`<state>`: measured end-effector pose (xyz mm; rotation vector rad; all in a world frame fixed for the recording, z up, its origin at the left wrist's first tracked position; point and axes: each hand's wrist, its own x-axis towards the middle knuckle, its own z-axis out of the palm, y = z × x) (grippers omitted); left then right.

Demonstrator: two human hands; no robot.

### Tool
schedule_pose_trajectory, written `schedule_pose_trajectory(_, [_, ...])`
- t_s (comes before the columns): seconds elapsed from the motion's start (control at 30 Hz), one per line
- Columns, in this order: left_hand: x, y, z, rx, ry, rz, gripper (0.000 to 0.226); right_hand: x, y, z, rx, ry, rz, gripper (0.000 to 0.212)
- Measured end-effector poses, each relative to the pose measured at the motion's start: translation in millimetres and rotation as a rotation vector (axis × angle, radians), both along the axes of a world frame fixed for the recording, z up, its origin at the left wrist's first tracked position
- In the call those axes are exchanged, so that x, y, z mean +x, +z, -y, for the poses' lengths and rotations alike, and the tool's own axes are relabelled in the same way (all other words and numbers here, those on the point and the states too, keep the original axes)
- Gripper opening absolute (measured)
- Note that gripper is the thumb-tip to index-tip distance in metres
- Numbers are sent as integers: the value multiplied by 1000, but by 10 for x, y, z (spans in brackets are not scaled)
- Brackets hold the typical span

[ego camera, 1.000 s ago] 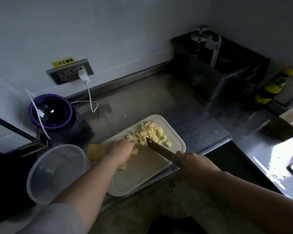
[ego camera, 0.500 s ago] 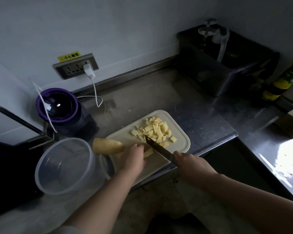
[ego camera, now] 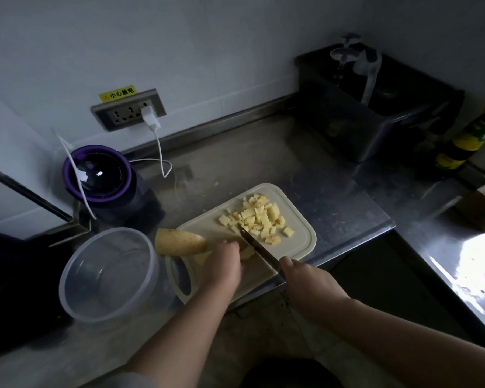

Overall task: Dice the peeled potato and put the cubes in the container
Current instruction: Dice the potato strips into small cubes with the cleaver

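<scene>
A cream cutting board lies on the steel counter. Several potato cubes are heaped on its far half. A large peeled potato piece rests at the board's left edge. My left hand holds down potato strips near the board's middle, fingers curled over them. My right hand grips the handle of a knife, whose blade is angled down beside my left fingers. A clear round plastic container stands to the left of the board with nothing in it.
A purple-rimmed appliance stands behind the container, with a white charger cable running to a wall socket. A dark bin sits at the back right, bottles beside it. The counter's front edge is just below the board.
The view has shifted, so the board appears higher and further right. My left hand slid back along the strips toward me, and the knife followed it; the large potato piece is now uncovered.
</scene>
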<state>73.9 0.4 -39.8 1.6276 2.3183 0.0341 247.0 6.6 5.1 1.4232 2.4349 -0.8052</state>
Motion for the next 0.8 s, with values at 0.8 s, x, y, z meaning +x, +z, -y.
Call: schedule_pose_trajectory(0.8, [-82, 4, -64, 40, 114, 76, 16, -30, 22, -85, 27, -9, -20, 38])
